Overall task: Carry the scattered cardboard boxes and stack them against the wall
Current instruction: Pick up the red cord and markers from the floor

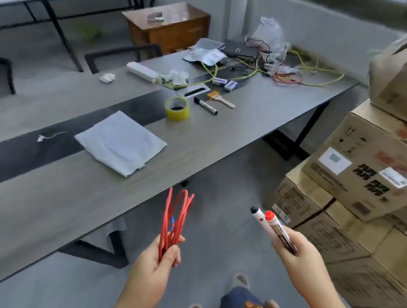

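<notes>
Red wire (175, 223), looped into a loose bundle, stands up out of my left hand (154, 259), whose fingers are curled round its lower end. My right hand (294, 246) grips two markers (272, 228) side by side, one with a black cap and one with a red cap, both pointing up and away from me. Both hands hang over the grey floor (219, 200), just short of the near edge of the worktop (57, 198).

Cardboard boxes (356, 175) are stacked to my right, beside the end of the worktop and close to the wall. One printed box with white labels sits tilted on top of the lower ones, and another plain box rests higher still at the right edge of the view, blurred.

On the worktop lies a folded white sheet (120, 142), near its middle. Further back stand a roll of yellow tape (177, 108), a black-capped marker pen (205, 105) just beside it, and a small brush with a wooden handle (220, 100). Behind those is a tangle of yellow-green and red cables (288, 73) with a clear plastic bag (270, 34) and a long white block (142, 71). A brown wooden cabinet (173, 28) stands on the floor beyond the worktop. At the bottom of the view I can see my patterned orange top and my feet.
</notes>
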Demonstrator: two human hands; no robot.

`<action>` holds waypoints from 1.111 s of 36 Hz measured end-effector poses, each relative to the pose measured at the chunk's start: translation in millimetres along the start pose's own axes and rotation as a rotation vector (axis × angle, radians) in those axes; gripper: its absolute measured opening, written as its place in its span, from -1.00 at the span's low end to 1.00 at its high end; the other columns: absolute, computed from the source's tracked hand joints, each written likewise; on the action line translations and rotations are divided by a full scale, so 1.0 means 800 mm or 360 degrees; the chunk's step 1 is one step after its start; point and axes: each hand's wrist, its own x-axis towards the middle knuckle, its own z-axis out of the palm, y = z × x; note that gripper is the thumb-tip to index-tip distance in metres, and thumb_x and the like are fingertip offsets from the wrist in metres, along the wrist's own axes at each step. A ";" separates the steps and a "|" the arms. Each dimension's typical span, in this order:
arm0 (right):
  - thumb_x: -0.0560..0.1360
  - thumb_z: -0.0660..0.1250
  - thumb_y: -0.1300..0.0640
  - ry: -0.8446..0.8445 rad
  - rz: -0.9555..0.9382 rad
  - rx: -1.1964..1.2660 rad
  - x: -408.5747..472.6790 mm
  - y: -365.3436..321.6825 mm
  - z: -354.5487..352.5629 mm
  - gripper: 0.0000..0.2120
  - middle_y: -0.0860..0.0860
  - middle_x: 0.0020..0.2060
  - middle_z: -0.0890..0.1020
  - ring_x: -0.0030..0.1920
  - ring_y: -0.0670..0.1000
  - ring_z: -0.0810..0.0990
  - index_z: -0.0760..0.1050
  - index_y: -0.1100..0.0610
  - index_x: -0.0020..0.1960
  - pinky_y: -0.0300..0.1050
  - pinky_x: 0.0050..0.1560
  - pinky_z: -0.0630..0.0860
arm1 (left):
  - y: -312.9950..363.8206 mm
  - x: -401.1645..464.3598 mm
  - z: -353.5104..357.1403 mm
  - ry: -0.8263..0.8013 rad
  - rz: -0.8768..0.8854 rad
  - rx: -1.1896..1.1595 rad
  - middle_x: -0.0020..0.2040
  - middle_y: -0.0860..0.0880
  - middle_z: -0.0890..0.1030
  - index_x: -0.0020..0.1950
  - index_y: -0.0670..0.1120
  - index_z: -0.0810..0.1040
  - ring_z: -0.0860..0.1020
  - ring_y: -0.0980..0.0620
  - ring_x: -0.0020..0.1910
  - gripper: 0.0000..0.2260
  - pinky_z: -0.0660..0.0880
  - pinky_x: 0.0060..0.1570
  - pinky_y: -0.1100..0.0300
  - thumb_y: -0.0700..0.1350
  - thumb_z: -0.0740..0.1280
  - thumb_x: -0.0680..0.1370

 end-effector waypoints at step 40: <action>0.56 0.10 0.19 -0.0519 0.0055 -0.0401 0.629 -0.173 0.106 -0.84 0.14 -0.22 0.52 -0.28 0.12 0.53 0.30 0.03 0.12 -0.10 -0.32 0.47 | -0.059 0.503 -0.049 -0.0189 -0.0215 0.1896 0.34 -0.28 0.47 0.42 -0.15 0.31 0.47 -0.23 0.31 0.05 0.35 0.13 -0.40 0.17 0.64 0.05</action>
